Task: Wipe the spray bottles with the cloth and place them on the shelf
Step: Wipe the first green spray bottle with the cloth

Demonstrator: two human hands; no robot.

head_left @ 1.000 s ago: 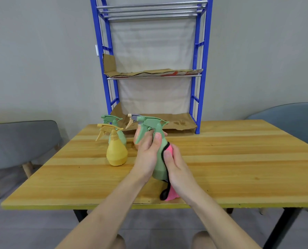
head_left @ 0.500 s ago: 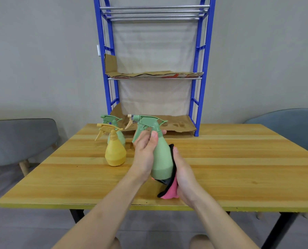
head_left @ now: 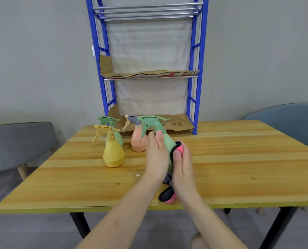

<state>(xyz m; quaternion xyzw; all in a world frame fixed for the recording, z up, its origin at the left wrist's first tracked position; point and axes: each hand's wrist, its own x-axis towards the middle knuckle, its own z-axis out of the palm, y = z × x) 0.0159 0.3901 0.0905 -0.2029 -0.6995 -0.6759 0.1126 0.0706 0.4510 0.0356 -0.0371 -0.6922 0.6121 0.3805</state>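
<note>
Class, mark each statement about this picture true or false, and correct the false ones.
1. The left hand grips a green spray bottle. True.
2. The right hand holds a cloth against that bottle. True.
3. The yellow bottle lies on its side. False: it stands upright on the table.
4. Two bottles stand on the blue shelf. False: its shelves hold only cardboard.

Two bare forearms extend from six o'clock toward twelve, meeting mid-frame. The left hand [head_left: 156, 157] curls around a green spray bottle [head_left: 166, 141]; the right hand [head_left: 182, 166], at its three o'clock, grips a cloth [head_left: 178, 149] against it.
</note>
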